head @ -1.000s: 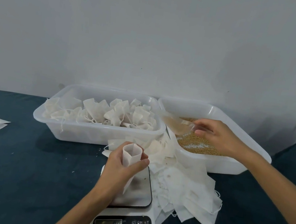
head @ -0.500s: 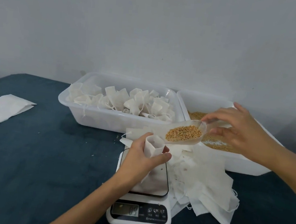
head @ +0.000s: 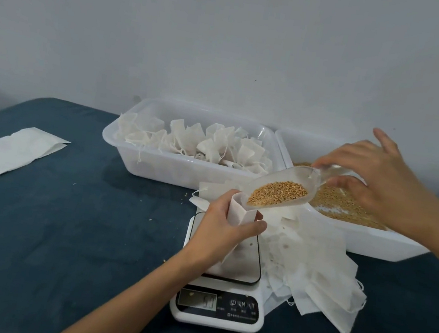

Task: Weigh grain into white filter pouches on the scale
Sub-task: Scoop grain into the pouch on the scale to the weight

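My left hand (head: 226,224) wraps its fingers and thumb around a white filter pouch (head: 240,213), holding it upright with its mouth open above the steel platform of the scale (head: 218,303). Whether the pouch's bottom touches the platform I cannot tell, since my hand hides it. My right hand (head: 378,179) pinches the handle of a clear plastic scoop (head: 282,191) between thumb and forefinger, the other fingers spread loosely above. The scoop is tilted down toward the left, its front lip at the rim of the pouch's mouth, and it carries a heap of golden grain (head: 279,193). The scale's display is lit, but the digits are too blurred for me to read. Just right of the scale lies a loose pile of flat empty pouches (head: 318,274), spilling across the dark blue cloth (head: 65,229) that covers the table. Behind the scale stand two white plastic tubs side by side: the left tub (head: 157,166) holds a crowd of filled, tied pouches (head: 201,144) with their strings trailing, and the right tub (head: 370,242) holds the bulk grain, partly under my right hand. Far off to the left a separate flat white sheet (head: 13,153) lies on the cloth, well apart from everything else. A few stray grains are scattered on the cloth near the scale.
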The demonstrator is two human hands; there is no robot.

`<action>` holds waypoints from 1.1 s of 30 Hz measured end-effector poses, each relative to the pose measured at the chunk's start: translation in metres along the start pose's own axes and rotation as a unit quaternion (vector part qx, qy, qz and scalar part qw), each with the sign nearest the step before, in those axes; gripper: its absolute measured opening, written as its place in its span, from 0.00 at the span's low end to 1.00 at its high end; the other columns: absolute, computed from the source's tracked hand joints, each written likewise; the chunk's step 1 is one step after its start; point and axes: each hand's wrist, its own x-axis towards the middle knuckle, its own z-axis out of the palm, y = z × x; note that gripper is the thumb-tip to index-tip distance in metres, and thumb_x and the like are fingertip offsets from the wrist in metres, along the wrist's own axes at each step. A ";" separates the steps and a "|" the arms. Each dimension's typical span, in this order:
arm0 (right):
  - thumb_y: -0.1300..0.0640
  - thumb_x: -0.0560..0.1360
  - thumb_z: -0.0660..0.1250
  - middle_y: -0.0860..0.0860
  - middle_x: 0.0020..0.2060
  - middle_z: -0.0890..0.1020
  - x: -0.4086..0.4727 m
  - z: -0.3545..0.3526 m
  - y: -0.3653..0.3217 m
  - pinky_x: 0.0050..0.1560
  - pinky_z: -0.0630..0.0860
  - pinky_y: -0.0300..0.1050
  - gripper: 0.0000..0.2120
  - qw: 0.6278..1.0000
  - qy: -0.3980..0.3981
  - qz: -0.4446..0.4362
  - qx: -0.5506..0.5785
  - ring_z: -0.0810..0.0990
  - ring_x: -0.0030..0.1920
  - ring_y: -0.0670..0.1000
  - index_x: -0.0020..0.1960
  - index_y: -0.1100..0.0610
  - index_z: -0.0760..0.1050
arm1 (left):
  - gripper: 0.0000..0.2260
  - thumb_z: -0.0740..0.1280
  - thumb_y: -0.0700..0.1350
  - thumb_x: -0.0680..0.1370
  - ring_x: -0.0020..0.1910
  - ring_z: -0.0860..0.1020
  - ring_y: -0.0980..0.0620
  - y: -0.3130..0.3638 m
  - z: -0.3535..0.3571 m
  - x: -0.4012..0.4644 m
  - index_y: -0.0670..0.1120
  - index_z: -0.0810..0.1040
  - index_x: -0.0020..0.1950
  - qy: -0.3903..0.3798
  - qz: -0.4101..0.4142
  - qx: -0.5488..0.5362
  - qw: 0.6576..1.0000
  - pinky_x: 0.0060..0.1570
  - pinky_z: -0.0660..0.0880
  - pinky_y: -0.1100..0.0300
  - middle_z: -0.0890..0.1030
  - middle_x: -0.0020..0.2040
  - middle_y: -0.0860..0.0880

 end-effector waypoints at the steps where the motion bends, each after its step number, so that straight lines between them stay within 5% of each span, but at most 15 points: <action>1: 0.62 0.74 0.74 0.47 0.50 0.83 0.000 -0.001 -0.001 0.78 0.47 0.62 0.14 1.000 -0.002 -0.003 -0.005 0.79 0.57 0.55 0.58 0.51 0.82 | 0.13 0.77 0.39 0.76 0.45 0.83 0.58 0.000 0.000 0.000 0.45 0.80 0.58 0.001 0.001 0.000 1.000 0.45 0.78 0.65 0.87 0.49 0.49; 33: 0.64 0.72 0.75 0.51 0.49 0.83 -0.003 0.001 -0.004 0.76 0.49 0.67 0.16 0.997 0.020 -0.043 -0.059 0.80 0.55 0.61 0.58 0.54 0.82 | 0.17 0.79 0.38 0.75 0.49 0.85 0.61 -0.001 -0.001 0.002 0.46 0.79 0.62 0.005 -0.006 -0.008 1.000 0.46 0.76 0.71 0.88 0.53 0.55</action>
